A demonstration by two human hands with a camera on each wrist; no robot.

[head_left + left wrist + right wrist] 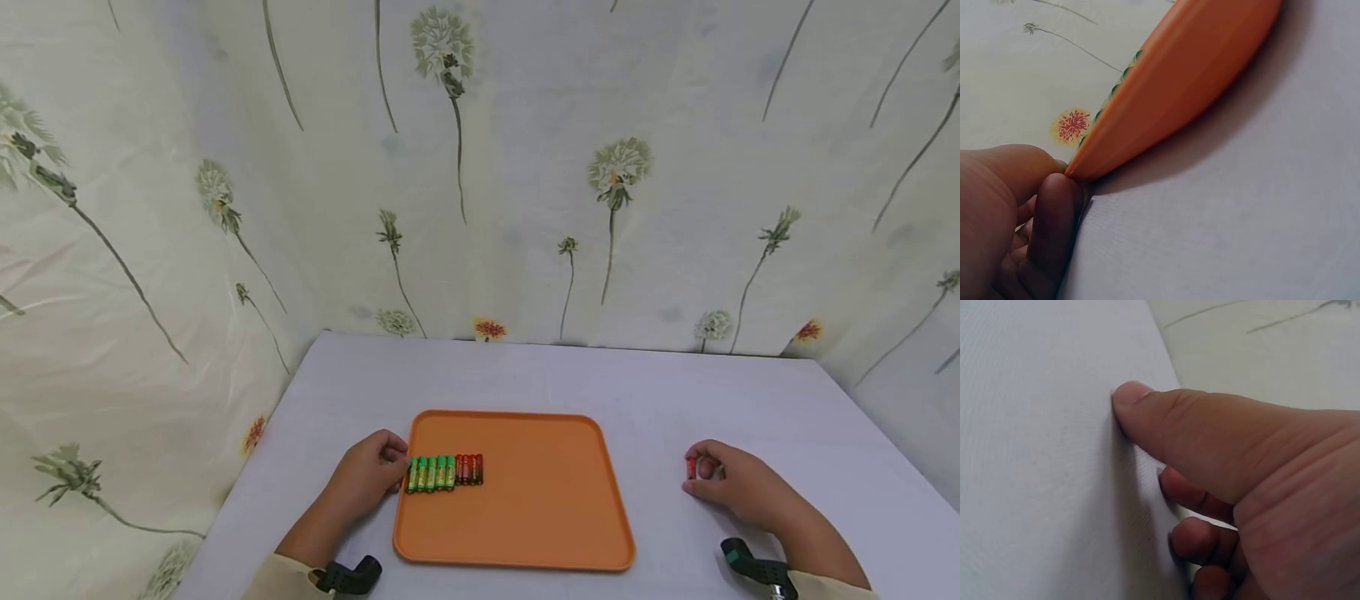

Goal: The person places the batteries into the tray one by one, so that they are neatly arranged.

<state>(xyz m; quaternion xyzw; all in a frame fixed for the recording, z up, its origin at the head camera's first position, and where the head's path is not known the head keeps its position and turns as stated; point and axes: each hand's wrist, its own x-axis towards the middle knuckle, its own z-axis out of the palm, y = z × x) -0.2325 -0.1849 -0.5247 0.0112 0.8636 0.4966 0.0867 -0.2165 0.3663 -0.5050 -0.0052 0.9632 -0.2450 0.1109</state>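
Observation:
On the orange tray (540, 492), several green batteries (431, 474) stand side by side in a row at the left edge. Several red batteries (469, 469) continue that row to the right. My left hand (372, 467) pinches the tray's left rim beside the first green battery; the left wrist view shows thumb and finger meeting at the rim (1141, 94). Off the tray to the right, my right hand (738, 483) holds a single red battery (691, 468) between thumb and fingers, close over the table. In the right wrist view the thumb (1166, 422) hides that battery.
A white cloth covers the table (555, 375). Behind it and to the left hangs a pale curtain (510, 167) printed with dandelions. Dark wrist cameras (352, 575) sit on both wrists, low over the table.

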